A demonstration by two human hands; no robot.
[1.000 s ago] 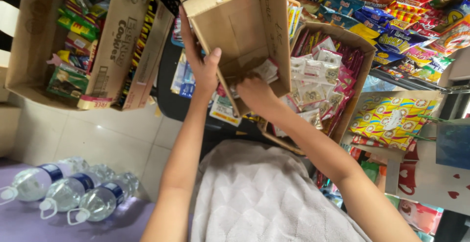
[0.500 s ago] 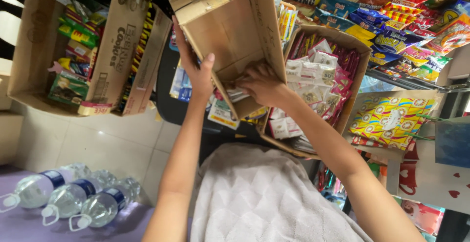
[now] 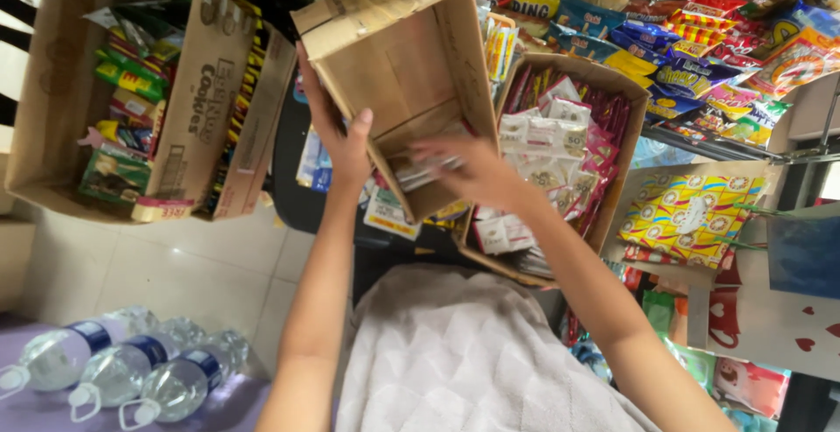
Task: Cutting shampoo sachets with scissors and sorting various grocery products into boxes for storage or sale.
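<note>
An open brown cardboard box (image 3: pixel 411 65) is held up and tilted toward me. My left hand (image 3: pixel 337 139) grips its left wall near the lower corner. Reaching into the box's bottom end, my right hand (image 3: pixel 472 170) has its fingers around a small bundle of pale packets (image 3: pixel 420 170) lying there. Both forearms rise from below, over a grey quilted cloth (image 3: pixel 455 353).
A larger carton of small white and pink sachets (image 3: pixel 569 143) stands just right of the box. Cartons of snack packs (image 3: pixel 122 91) sit at the left. Hanging snack bags (image 3: pixel 700 38) fill the upper right. Three water bottles (image 3: pixel 122 371) lie at the lower left.
The box has tipped and shifted slightly left. My right hand has moved from the box's lower edge into its bottom end and onto the packets.
</note>
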